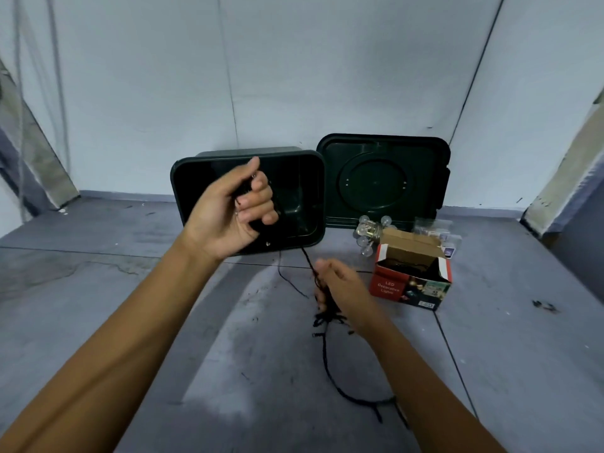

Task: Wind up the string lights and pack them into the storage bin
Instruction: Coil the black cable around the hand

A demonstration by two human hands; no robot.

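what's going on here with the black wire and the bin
A person is winding a black string of lights by hand. The left hand grips a wound bundle, held up in front of the open storage bin, while the right hand pinches the strand lower down, above a tangle on the floor. More wire trails loose toward the person. The lid leans against the wall, with an open red box nearby.
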